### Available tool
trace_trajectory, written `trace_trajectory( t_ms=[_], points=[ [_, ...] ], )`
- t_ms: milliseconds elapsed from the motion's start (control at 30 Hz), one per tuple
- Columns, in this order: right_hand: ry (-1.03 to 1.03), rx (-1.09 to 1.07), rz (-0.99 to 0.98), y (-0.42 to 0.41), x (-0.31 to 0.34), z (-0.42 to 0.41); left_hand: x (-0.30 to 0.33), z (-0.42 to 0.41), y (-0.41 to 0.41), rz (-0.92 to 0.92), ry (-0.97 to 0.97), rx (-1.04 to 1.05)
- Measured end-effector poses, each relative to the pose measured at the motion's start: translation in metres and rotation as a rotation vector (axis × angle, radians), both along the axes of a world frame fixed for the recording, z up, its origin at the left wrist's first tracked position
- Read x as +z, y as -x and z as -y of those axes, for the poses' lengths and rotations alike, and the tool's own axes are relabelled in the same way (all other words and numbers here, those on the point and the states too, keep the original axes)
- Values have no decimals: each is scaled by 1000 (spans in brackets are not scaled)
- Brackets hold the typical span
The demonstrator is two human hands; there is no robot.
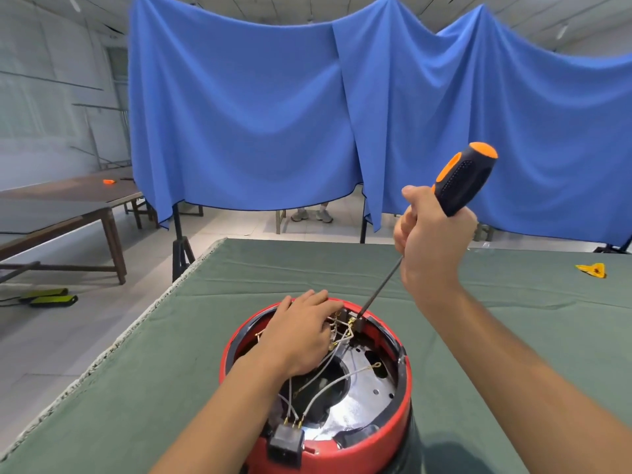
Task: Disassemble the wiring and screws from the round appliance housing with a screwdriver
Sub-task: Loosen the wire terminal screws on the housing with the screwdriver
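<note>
On the green-covered table (171, 388) the round red housing (405, 381) stands open (wires (328, 388) loose inside) as the left hand (301, 331) lies flat-fingered on its far rim and the right hand (431, 241) fists the screwdriver (461, 181), tip at the rim.

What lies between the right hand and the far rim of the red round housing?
In the head view, only the screwdriver's bare metal shaft spans it, running from the right hand down to the far inner rim of the red round housing.
</note>
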State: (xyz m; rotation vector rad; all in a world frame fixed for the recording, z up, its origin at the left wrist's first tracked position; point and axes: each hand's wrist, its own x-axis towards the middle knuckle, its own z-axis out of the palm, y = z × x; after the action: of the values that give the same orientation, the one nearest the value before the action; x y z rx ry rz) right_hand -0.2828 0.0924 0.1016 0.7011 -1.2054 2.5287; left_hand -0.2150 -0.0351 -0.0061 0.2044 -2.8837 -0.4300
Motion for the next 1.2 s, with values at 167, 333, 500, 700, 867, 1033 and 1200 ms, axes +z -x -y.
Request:
trace_trajectory(
  t_ms=[167, 333, 500, 700, 867, 1033, 1200],
  points=[
    [33, -20, 17, 0, -4, -3, 0, -1, 0, -27, 10, 17],
    [48, -29, 29, 1, -7, -4, -1, 1, 1, -69, 21, 33],
    [38, -31, 2, 1, -6, -3, 0, 2, 3, -104, 2, 47],
    [23, -28, 9, 1, -9, -1, -1, 4, 4, -101, -10, 49],
    [-29, -45, 0, -3, -6, 2, -4, 3, 2, -33, 50, 158],
    [-296, -120, -88, 2, -2, 6, -4, 1, 1, 17, 103, 176],
    [-458, -184, 12, 12, -32, 9, -4, 2, 1, -1, 97, 169]
  ],
)
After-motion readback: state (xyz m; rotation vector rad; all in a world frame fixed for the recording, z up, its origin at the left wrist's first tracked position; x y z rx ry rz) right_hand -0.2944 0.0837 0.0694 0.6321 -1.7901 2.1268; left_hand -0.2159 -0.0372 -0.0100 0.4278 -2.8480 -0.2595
